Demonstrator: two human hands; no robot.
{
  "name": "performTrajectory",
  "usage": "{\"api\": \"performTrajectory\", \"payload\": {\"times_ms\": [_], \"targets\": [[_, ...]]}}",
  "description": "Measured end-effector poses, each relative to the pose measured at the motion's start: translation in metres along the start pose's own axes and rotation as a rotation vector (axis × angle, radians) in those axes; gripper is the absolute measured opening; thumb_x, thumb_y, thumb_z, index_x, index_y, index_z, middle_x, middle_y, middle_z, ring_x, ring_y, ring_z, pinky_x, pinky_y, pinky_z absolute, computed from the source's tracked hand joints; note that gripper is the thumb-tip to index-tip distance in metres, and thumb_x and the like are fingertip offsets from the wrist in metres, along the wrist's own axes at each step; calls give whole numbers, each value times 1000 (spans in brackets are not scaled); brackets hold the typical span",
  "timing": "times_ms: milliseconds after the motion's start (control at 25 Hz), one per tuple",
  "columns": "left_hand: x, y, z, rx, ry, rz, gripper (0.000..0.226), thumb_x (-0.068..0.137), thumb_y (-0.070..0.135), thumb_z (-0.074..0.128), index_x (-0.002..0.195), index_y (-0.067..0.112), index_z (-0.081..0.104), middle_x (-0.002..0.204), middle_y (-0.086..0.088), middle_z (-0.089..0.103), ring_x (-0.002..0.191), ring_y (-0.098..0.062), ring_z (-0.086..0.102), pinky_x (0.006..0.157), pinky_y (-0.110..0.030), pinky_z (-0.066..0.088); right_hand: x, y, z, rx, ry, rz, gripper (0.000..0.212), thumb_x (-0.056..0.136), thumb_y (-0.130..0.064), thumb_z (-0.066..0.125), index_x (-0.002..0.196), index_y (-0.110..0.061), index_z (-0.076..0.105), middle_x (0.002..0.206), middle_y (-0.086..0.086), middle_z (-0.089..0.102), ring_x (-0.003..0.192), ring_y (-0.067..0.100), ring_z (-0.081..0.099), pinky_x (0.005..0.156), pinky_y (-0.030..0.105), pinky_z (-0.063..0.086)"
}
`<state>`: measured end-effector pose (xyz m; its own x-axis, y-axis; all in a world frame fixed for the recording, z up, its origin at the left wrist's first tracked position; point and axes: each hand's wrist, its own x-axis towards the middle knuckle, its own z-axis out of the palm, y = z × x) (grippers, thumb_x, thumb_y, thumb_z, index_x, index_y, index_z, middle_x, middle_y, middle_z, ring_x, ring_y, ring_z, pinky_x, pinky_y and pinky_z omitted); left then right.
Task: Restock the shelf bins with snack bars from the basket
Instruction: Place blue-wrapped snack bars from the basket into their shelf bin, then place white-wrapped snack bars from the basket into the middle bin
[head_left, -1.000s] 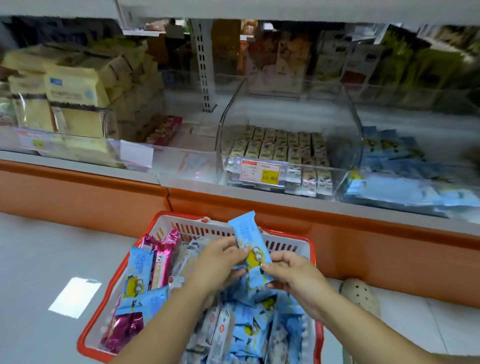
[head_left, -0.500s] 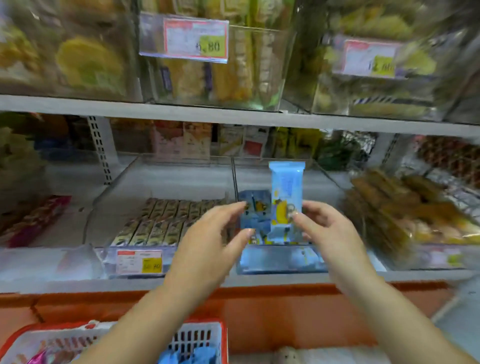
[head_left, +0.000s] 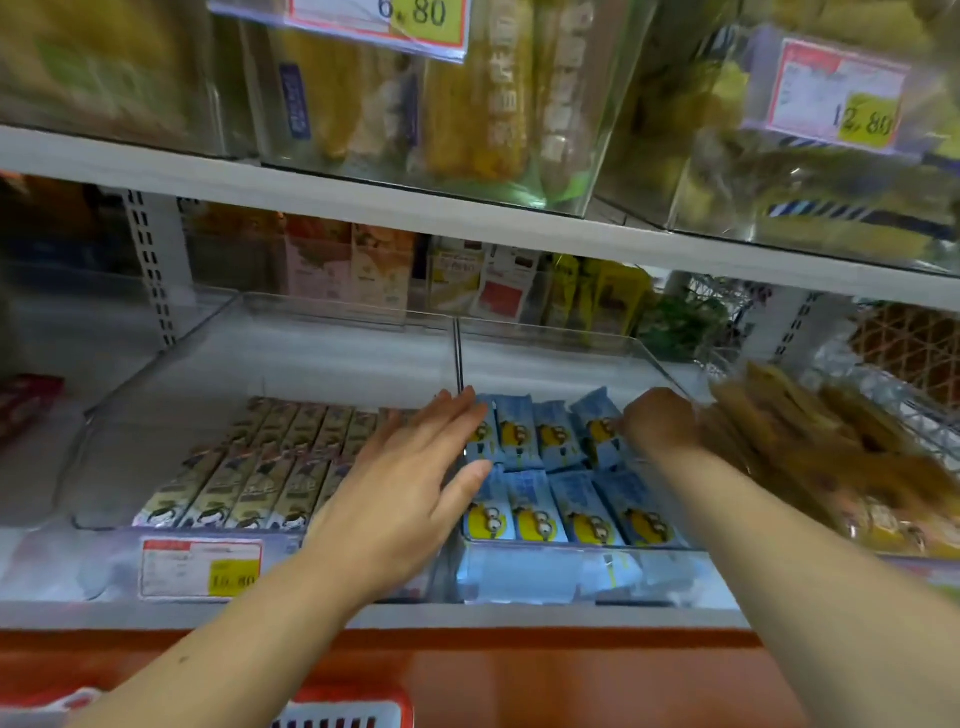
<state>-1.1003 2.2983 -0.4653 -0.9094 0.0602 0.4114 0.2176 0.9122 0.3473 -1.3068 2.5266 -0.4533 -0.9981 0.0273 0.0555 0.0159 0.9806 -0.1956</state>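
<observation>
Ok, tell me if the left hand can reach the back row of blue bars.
Probably yes: the left hand is beside the back row of blue bars, and the bin is open above.

So on the lower shelf (head_left: 519, 618) there are three clear bins side by side. The left bin (head_left: 311, 364) has bars (head_left: 270, 467) lined up in rows towards its front, with a price tag (head_left: 202, 569) on the front wall. The middle bin (head_left: 550, 364) holds the snack bars (head_left: 550, 512) in two rows, one behind the other.

The left hand (head_left: 410, 493) sits over the divider between those two bins, and the right hand (head_left: 660, 421) is at the back row's right end. Packets (head_left: 831, 457) are piled in the bin further right. Boxes (head_left: 353, 265) stand behind the bins, more bins sit on the upper shelf (head_left: 363, 208), and the basket (head_left: 337, 714) is down below.
</observation>
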Motion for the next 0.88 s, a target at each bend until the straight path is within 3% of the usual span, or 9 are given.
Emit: {"api": "performTrajectory", "payload": {"times_ms": [240,400,480,600,720,800,880], "targets": [[3,1,0,-66,12,12,55,99,55,25,151,37,19,156,25,5,144,3,3,119,-40,16,-36,2,-21,174,37,-50,33,99,-24,50,125,-6,60,132,12,57,119,28,54,90,29,42],[-18,11,-24,-176,130,53,50,99,43,41,147,28,36,154,12,30,143,-1,19,117,-22,16,-130,-5,-36,695,296,-275,21,96,-26,54,116,-27,62,96,-4,69,89,17,66,70,29,50],[-58,6,-40,-173,192,58,49,96,44,42,142,28,44,145,17,40,137,3,29,113,-12,18,-186,-19,-29,846,282,-458,17,96,-27,53,107,-38,61,87,-12,67,81,7,64,67,22,51],[-145,-20,-52,-157,142,-118,40,93,33,51,131,23,57,133,13,55,126,-2,46,104,-5,22,-251,-51,15,966,-13,-563,22,97,-20,52,101,-39,62,87,-7,67,75,7,64,65,18,51],[-232,-57,-52,-116,-97,-430,37,92,22,58,129,22,59,132,4,58,121,-12,53,102,-13,32,-301,-89,87,924,-453,-447,23,95,-9,53,97,-30,62,87,2,66,78,19,64,66,30,52],[-280,-77,-44,-108,-246,-620,42,93,24,57,134,25,55,135,2,56,120,-14,53,102,-22,38,-326,-104,136,837,-719,-319,18,96,-9,52,107,-20,60,92,9,62,78,23,61,67,34,51],[-321,-88,-34,-136,-308,-770,43,94,29,57,137,26,52,128,0,60,111,-14,58,94,-25,42,-348,-110,176,689,-869,-251,20,98,-14,51,117,-16,56,92,8,60,79,24,59,71,38,50]]}}
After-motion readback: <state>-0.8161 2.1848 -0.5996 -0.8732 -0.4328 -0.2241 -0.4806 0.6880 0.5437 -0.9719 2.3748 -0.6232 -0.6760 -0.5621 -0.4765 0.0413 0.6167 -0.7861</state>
